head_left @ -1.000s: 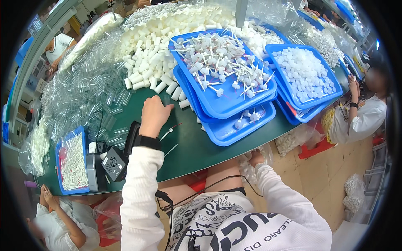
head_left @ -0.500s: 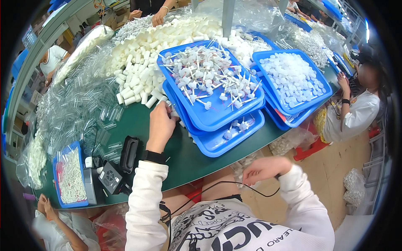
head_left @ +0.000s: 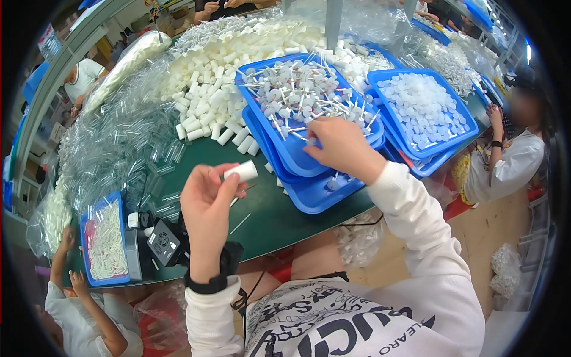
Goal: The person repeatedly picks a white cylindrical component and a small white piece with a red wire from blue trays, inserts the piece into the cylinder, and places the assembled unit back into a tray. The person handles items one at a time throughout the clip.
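Raised: left hand (head_left: 205, 199) pinching white tube (head_left: 241, 172) | right hand (head_left: 339, 146) grasping in blue tray (head_left: 285, 152)

Your left hand (head_left: 205, 199) is raised with fingers curled in a pinch, wrist upright, while your right hand (head_left: 339, 146) reaches forward, palm down, fingers bent.

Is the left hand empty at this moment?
No, the left hand pinches a short white tube between its fingertips above the green table.

Two hands (left (head_left: 208, 196), right (head_left: 339, 146)), one white tube (head_left: 241, 172) held, four blue trays (head_left: 425, 152)
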A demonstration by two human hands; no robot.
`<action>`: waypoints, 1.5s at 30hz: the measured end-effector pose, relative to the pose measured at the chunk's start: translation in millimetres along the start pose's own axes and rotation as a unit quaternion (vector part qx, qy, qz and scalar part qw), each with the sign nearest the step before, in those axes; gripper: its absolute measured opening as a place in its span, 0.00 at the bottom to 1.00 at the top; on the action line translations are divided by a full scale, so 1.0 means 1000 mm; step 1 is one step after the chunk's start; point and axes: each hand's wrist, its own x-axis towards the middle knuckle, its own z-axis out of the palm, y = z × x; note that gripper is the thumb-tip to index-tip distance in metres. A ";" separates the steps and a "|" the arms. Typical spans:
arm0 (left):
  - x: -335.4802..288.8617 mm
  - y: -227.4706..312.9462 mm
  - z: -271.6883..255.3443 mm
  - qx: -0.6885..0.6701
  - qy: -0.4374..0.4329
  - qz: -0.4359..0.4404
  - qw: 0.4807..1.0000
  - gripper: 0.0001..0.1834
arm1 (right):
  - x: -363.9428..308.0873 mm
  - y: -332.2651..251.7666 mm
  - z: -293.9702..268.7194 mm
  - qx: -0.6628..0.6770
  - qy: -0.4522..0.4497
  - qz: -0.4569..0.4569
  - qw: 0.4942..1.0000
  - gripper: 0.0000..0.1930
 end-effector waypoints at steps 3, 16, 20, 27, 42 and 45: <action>-0.023 0.003 -0.006 -0.024 -0.006 0.000 1.000 0.07 | -0.025 -0.006 -0.025 0.087 -0.014 0.044 0.995 0.09; -0.048 0.009 0.006 -0.151 -0.023 -0.038 0.987 0.12 | -0.074 -0.053 -0.061 0.319 0.024 -0.152 0.935 0.11; -0.056 0.015 0.003 -0.143 -0.028 -0.026 0.989 0.14 | -0.078 -0.058 -0.059 0.320 0.021 -0.162 0.933 0.12; -0.064 0.012 0.007 -0.095 -0.060 0.009 0.994 0.14 | -0.081 -0.054 -0.058 0.316 0.019 -0.180 0.931 0.14; -0.064 0.004 0.018 -0.082 0.004 -0.049 0.995 0.12 | -0.083 -0.054 -0.044 0.245 0.147 -0.252 0.925 0.12; -0.062 0.002 0.017 -0.117 0.004 -0.062 0.991 0.13 | -0.078 -0.056 -0.042 0.294 0.147 -0.207 0.921 0.12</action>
